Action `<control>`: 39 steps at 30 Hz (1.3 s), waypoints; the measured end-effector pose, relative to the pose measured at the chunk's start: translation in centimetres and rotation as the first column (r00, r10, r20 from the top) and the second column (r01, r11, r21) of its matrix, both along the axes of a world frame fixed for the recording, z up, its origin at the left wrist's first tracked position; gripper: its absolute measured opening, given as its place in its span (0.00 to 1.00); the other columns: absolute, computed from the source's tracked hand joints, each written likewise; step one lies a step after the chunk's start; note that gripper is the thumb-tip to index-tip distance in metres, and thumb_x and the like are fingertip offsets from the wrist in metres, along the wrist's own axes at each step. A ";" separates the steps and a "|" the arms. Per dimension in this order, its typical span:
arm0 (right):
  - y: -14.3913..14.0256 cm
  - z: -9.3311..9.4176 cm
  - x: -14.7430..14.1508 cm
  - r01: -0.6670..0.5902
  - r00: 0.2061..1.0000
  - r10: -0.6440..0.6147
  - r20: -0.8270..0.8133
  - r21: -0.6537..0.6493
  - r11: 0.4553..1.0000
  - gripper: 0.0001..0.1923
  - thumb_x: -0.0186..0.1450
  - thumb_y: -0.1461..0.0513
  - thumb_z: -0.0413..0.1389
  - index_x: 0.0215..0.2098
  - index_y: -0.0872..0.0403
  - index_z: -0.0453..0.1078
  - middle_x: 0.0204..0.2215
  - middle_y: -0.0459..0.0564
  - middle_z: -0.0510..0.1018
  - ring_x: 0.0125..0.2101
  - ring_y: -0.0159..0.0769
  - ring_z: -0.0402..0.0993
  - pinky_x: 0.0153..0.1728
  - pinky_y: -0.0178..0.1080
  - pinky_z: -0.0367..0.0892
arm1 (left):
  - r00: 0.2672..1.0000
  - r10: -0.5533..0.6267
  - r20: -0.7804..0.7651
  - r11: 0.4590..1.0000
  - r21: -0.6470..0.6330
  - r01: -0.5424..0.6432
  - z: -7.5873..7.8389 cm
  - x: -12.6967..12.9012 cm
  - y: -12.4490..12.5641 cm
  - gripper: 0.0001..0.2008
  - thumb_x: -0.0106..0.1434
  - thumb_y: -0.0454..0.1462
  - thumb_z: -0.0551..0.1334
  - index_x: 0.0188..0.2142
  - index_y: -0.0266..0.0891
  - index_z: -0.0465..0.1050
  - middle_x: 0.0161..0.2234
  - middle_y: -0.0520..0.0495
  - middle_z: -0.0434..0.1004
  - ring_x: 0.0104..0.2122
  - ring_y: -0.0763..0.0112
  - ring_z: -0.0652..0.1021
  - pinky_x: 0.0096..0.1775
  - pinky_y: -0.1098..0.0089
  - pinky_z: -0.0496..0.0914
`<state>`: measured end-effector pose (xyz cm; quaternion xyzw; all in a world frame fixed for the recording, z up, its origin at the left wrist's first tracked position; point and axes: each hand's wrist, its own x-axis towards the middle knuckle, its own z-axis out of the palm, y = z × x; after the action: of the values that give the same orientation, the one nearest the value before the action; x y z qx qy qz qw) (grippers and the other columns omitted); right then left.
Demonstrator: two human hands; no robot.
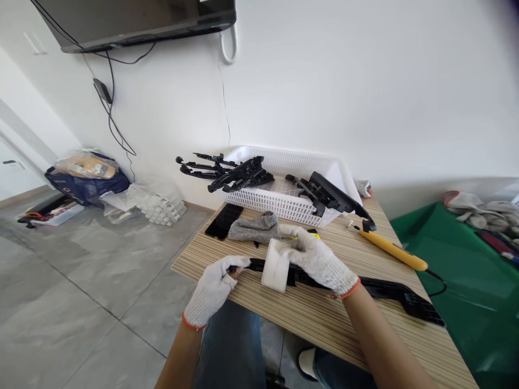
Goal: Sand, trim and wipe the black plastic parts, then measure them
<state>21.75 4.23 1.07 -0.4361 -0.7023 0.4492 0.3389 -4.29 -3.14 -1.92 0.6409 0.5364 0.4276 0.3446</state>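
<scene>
My left hand [216, 287], in a white knitted glove with an orange cuff, is closed on the left end of a long black plastic trim piece [381, 288]. The piece lies along the front of the table and runs right, under my right forearm. My right hand [318, 258], gloved the same way, grips a white sponge-like block [276, 266] by its upper right side. The block stands against the trim piece and covers part of it; whether it presses on it, I cannot tell. A grey cloth [254, 227] lies just behind the block.
Several black plastic parts [243, 174] rest in and over a white basket [279, 206] at the table's back. A black phone [224, 221] lies left, a yellow corded tool [393, 251] right. Green fabric [458, 270] stands beyond the right edge. Bags [87, 173] lie on the floor.
</scene>
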 end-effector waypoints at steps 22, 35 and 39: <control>-0.5 -1.6 -2.3 0.108 0.991 -0.082 -0.107 0.255 0.961 0.20 0.63 0.63 0.56 0.54 0.50 0.70 0.51 0.51 0.77 0.50 0.38 0.76 0.56 0.46 0.72 | 1.000 -0.001 -0.018 1.000 0.023 0.001 0.1 0.2 0.2 0.12 0.63 0.38 0.59 0.42 0.40 0.79 0.44 0.45 0.84 0.45 0.65 0.81 0.51 0.63 0.74; -1.0 0.9 -1.0 0.326 0.900 -0.428 -0.080 0.775 0.541 0.10 0.67 0.65 0.55 0.41 0.45 0.76 0.47 0.49 0.78 0.46 0.39 0.77 0.44 0.43 0.76 | 0.998 0.009 -0.055 1.000 0.028 -0.007 -0.6 -0.1 0.2 0.12 0.64 0.37 0.58 0.42 0.41 0.79 0.46 0.46 0.83 0.48 0.64 0.80 0.54 0.62 0.72; -1.4 1.5 -0.9 0.129 0.945 -0.326 0.033 0.877 0.464 0.14 0.64 0.70 0.55 0.40 0.44 0.76 0.43 0.45 0.82 0.39 0.37 0.76 0.38 0.39 0.75 | 0.995 0.019 -0.097 1.000 0.020 -0.017 -0.4 0.0 0.1 0.12 0.64 0.38 0.59 0.43 0.42 0.79 0.46 0.46 0.83 0.47 0.64 0.81 0.53 0.63 0.73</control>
<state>20.88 2.86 2.54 -0.3393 -0.7965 -0.0580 0.4971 -4.34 -2.99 -2.30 0.6595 0.5541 0.4040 0.3078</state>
